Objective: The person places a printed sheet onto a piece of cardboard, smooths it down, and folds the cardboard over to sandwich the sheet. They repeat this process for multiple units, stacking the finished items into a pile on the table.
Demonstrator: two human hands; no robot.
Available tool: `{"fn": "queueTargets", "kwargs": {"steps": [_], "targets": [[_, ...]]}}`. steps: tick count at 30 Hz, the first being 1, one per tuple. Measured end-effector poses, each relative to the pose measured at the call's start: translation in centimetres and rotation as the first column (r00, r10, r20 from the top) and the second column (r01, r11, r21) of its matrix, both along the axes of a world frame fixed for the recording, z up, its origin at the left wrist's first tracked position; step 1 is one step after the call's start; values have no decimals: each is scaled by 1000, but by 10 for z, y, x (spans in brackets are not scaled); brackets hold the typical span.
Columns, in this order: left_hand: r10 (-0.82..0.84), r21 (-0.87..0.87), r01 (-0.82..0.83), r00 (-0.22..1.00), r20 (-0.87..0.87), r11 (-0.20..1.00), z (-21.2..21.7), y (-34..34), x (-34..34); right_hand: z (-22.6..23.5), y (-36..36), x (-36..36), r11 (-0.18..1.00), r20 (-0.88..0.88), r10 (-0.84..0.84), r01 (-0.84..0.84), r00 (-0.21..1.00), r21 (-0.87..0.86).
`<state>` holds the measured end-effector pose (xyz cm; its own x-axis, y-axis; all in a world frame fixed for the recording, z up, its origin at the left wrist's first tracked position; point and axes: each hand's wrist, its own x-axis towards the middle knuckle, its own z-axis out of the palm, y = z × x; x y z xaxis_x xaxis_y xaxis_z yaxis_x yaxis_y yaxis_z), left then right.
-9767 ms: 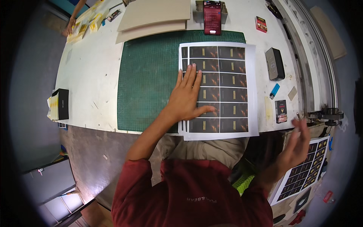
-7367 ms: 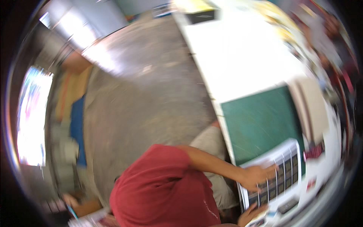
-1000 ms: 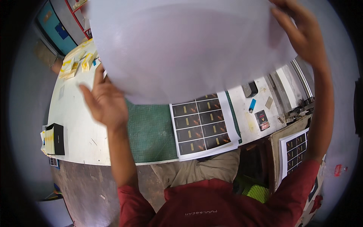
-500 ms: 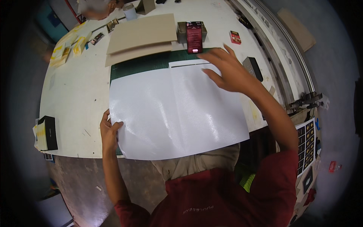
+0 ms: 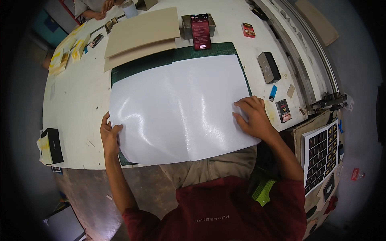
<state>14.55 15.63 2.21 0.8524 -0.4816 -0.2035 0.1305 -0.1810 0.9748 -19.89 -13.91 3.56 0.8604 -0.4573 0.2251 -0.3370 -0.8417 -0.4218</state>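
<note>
Glossy white paper [image 5: 148, 100] covers most of the dark green gridded cutting mat [image 5: 223, 49], with strips of mat showing along its far edge and at its near left corner. A ridge runs down the paper over the middle of the mat; I cannot tell whether it is a bend or the edge of a second sheet. At the mat's left edge, the person's left grip [image 5: 109, 134] is closed, pinching the paper's margin with the thumb on top and the other fingers mostly hidden. By the mat's right edge, the right grip [image 5: 253, 118] is loosely spread, thumb apart from the curled fingers, with nothing visibly pinched; whether it presses on the paper is unclear.

For good control, the left pinch should stay light, since paper this glossy would likely crease. Fingertips laid flat would suit the right side better than bent ones. The ridge probably calls for gentle smoothing outward from the mat's middle, without dragging what lies beneath. The light brown flat boards [image 5: 142, 32] overlapping the mat's far left corner, and the upright dark phone [image 5: 201, 32] at its far edge, are best left unbumped.
</note>
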Motion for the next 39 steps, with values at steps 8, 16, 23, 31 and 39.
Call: {"fn": "queueTargets", "kwargs": {"steps": [8,16,23,31,39], "targets": [[1,4,-1,1000,-31,1000,-19,4,4,16,-5,13,1000,-121,12,-14,993,-16],[3,-42,-5,998,-60,999,-19,4,2,32,-18,156,966,158,162,-124,974,-227],[-4,-11,3,999,-37,1000,-14,2,5,2,-67,324,880,131,104,-29,986,-474],[-24,-7,24,1000,-15,1000,-10,5,7,19,-67,305,843,-100,43,-90,994,-530],[1,-20,-2,999,-51,1000,-10,2,4,58,-81,202,970,748,-201,22,632,241]]}}
